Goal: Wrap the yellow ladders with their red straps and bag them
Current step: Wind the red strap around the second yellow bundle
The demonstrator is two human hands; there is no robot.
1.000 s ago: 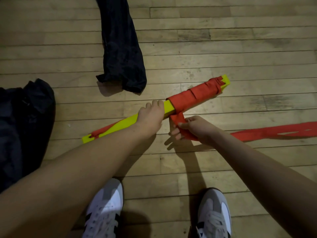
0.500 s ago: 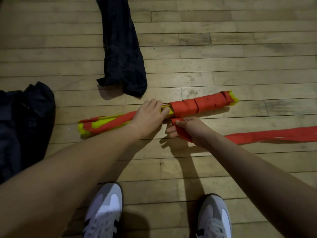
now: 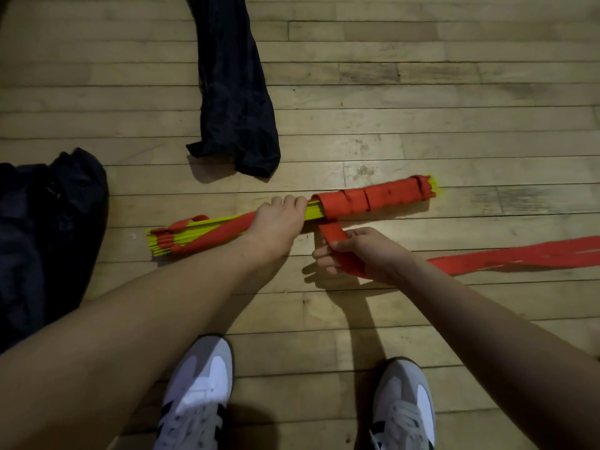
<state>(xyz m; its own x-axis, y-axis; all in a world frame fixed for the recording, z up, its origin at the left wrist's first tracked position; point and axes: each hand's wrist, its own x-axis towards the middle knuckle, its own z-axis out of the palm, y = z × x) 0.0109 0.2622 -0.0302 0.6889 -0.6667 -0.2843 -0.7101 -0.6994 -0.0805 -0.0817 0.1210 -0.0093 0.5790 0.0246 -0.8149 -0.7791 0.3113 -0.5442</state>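
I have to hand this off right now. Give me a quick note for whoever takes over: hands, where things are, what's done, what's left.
Left hand: grips the yellow ladder bundle at its middle, on the floor.
Right hand: pinches the red strap, whose loose tail trails off to the right.
Done: the bundle's right half is wrapped.
Left: wrap the left half, then bag it. One dark bag lies beyond the bundle, another dark bag at far left.

Bare forearms; grey-and-white sneakers [image 3: 198, 394] with black stripes and white laces.
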